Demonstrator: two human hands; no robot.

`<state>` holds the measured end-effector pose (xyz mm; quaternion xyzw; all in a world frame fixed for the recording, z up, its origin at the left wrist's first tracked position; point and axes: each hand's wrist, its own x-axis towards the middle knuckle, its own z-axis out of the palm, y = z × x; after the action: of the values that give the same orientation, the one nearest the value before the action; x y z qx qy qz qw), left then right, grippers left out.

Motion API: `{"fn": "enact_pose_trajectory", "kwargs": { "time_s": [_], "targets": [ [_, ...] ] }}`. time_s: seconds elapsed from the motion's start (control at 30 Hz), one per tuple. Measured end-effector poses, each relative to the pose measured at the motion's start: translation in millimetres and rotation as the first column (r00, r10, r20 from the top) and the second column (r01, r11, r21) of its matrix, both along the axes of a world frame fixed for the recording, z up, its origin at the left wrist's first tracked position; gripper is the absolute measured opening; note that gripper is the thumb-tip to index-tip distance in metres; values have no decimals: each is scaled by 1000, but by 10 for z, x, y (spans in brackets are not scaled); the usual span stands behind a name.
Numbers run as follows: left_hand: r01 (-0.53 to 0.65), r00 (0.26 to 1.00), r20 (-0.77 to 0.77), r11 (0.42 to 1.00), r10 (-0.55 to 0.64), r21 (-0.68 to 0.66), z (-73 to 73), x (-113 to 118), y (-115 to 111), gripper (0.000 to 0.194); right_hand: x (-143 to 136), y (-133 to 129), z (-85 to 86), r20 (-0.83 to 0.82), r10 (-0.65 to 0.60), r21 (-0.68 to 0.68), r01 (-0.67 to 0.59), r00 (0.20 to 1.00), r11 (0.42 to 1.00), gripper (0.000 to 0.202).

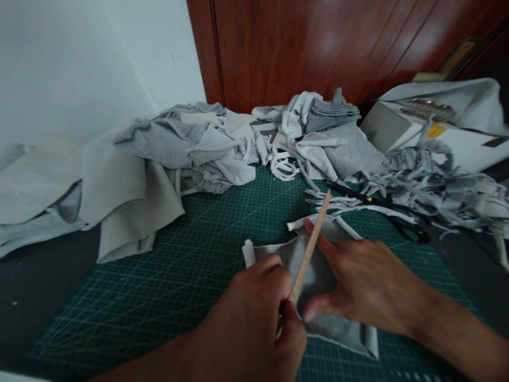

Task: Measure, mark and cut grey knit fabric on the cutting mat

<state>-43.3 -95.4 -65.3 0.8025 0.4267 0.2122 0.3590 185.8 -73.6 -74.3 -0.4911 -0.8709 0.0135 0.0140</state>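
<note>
Fabric (321,276), grey with white bands at its edges, lies on the green mat (178,254) toward five o'clock in the view. A slim pale stick (311,245) crosses it, tip toward one o'clock. The left hand (258,313) hides the stick's near end and part of the fabric; the scissors (369,199) at three o'clock partly blur into grey strips (338,202). Fingers curled, the left hand grasps the stick; the right hand (366,281) reaches from four o'clock, thumb and forefinger spread on the fabric.
</note>
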Motion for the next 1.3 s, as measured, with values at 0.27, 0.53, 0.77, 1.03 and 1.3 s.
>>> {"fn": "enact_pose_trajectory", "kwargs": {
  "time_s": [0.27, 0.53, 0.77, 1.03, 1.3],
  "targets": [
    [10, 990, -140, 1000, -13, -23, -49, 76, 149, 21, 71, -33, -92, -47, 37, 44, -35, 998, 998, 95],
    [116, 984, -127, 991, -123, -67, 21, 84, 222, 14, 67, 14, -24, -109, 46, -68, -54, 993, 996, 105],
    [477, 863, -238, 874, -446, 91, -42, 119, 359, 14, 212, 137, 176, -246, 62, -233, -121, 967, 965, 56],
    [470, 876, -268, 833, -401, 290, -139, 62, 358, 27, 185, 53, -151, -238, -101, -38, 94, 966, 995, 66],
    [366, 900, -345, 890, -265, 272, -83, 25, 402, 40, 174, 9, -105, -226, 50, -9, -54, 973, 999, 61]
  ]
}}
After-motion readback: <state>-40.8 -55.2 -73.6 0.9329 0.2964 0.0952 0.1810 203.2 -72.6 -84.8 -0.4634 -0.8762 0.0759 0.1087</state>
